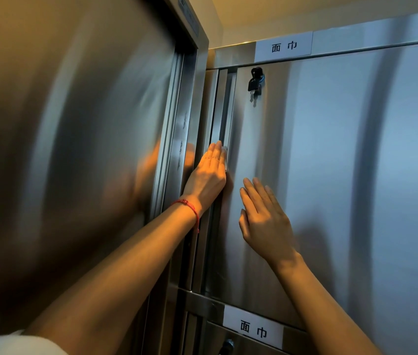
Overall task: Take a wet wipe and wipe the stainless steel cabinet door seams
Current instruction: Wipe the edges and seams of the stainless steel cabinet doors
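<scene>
Your left hand (209, 172): fingers straight, together, pressing wipe (225, 157) into door seam (224, 111) | right hand (264, 221): fingers spread flat on cabinet door (330, 149) | two labels, one key

White label (283, 46) above the cabinet door and white label (253, 329) below it both read "面巾".

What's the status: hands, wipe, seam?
Left hand flat along door seam, wipe barely visible under fingers. Right hand flat on door. Keys hang above.
</scene>
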